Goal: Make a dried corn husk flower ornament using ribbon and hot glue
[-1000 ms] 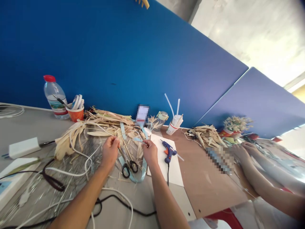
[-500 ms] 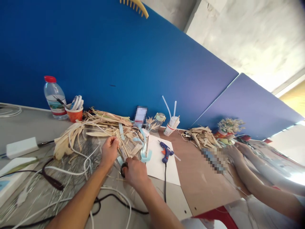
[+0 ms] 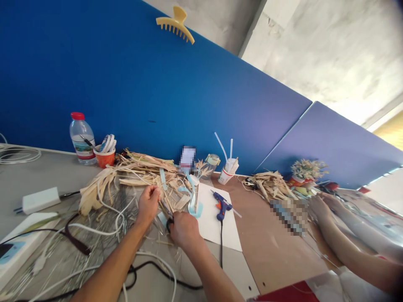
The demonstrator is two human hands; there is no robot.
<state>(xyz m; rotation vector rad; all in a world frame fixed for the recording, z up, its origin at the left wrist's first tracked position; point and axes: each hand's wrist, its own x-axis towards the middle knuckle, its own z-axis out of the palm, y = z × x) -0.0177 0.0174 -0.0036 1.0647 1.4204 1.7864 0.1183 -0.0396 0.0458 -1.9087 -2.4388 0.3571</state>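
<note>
My right hand [image 3: 185,228] is wrapped around a pair of scissors [image 3: 169,224]; their dark handle shows beside my fingers and the blades point up and left. My left hand [image 3: 147,205] is in a pinch just left of the blade tips, and whatever lies between thumb and finger is too small to make out. Dry corn husks [image 3: 146,161] are heaped behind both hands, with cut strips and scraps scattered around the scissors. A light blue ribbon [image 3: 191,201] curls beyond my right hand.
A blue glue gun [image 3: 221,205] lies on white paper [image 3: 204,222] to the right. White cables [image 3: 91,230] and thin wires cross the left side, near a power strip [image 3: 28,239]. A bottle [image 3: 82,140] and an orange cup [image 3: 105,159] stand behind. Another person's hands [image 3: 321,205] work at far right.
The view has tilted up a little, so the table appears lower and the yellow claw clip on the partition shows whole. My hands keep nearly the same pose, scissors still in the right.
</note>
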